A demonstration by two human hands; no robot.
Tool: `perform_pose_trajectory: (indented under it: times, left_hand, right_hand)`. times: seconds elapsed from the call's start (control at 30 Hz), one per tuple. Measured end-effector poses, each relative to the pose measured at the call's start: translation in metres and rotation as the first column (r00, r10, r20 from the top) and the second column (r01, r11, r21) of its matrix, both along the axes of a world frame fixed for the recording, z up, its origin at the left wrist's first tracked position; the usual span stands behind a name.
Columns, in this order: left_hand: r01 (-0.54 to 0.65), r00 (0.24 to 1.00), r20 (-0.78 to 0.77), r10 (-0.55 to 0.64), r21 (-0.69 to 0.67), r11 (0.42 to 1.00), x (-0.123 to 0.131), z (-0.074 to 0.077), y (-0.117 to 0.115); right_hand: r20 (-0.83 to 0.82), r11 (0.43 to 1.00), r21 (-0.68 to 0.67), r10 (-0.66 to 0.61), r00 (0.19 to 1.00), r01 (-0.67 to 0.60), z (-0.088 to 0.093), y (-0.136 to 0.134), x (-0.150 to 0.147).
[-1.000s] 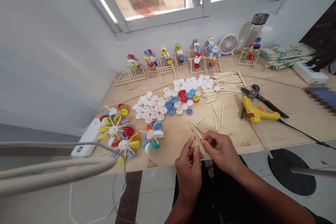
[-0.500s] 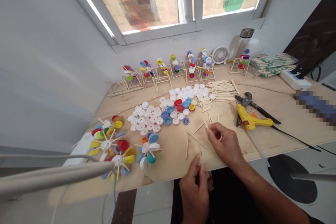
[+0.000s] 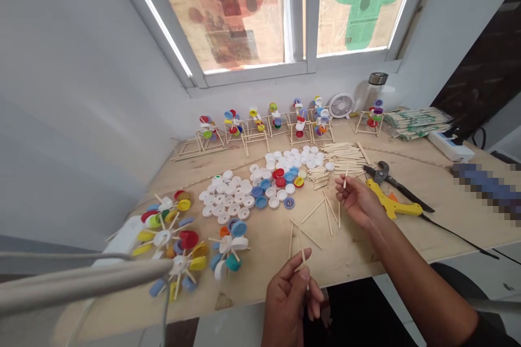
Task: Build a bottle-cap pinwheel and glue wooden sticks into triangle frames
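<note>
You are getting bare desk along the near edge, right of your left hand, where a hand is passing freely. Loose sticks are lying scattered between it and your right hand. The glue gun is blocking the right, bottle caps are crowding the middle, and cap wheels and a lamp arm are closing off the near left.

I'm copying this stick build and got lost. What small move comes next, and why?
Probably bring the right hand over to the left hand. The right pinches a short stick above the table beside the yellow glue gun; the left holds a wooden stick roughly upright near the table edge, and the two sticks are far apart.
</note>
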State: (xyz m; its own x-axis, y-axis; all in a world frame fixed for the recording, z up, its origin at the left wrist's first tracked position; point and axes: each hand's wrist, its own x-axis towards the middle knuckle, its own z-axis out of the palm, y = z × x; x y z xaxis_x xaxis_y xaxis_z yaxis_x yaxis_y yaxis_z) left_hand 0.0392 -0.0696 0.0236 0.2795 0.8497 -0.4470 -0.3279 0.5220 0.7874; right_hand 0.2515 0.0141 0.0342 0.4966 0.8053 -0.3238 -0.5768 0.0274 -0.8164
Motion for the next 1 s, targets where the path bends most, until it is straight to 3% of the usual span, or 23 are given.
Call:
perform_pose_trajectory:
  times: [0.2,0.33,0.43,0.53,0.63,1.0]
  left_hand:
    - [-0.025,1.0,0.017,0.025,0.002,1.0,-0.001,0.009,0.002]
    - [0.028,0.998,0.063,-0.027,-0.018,0.999,-0.001,0.01,0.007]
    - [0.056,0.995,0.082,-0.053,-0.045,0.997,0.0,0.017,0.009]
    - [0.066,0.995,0.072,-0.064,-0.03,0.997,0.001,0.024,0.008]
    - [0.099,0.995,0.026,-0.099,0.007,0.995,0.001,0.026,0.004]
    - [0.215,0.958,-0.219,-0.183,0.133,0.967,-0.003,0.018,-0.009]
  right_hand:
    - [-0.016,0.995,-0.011,-0.101,0.995,0.101,0.002,0.024,0.011]
    - [0.048,0.996,-0.019,-0.09,0.995,0.091,0.002,-0.003,-0.004]
    - [0.159,0.998,-0.031,0.061,0.985,-0.057,0.007,-0.031,-0.028]
    - [0.405,0.931,-0.117,0.362,0.84,-0.346,0.013,-0.048,-0.053]
    - [0.538,0.853,-0.176,0.502,0.678,-0.491,0.016,-0.053,-0.068]
    - [0.627,0.781,-0.284,0.591,0.508,-0.557,0.022,-0.073,-0.073]
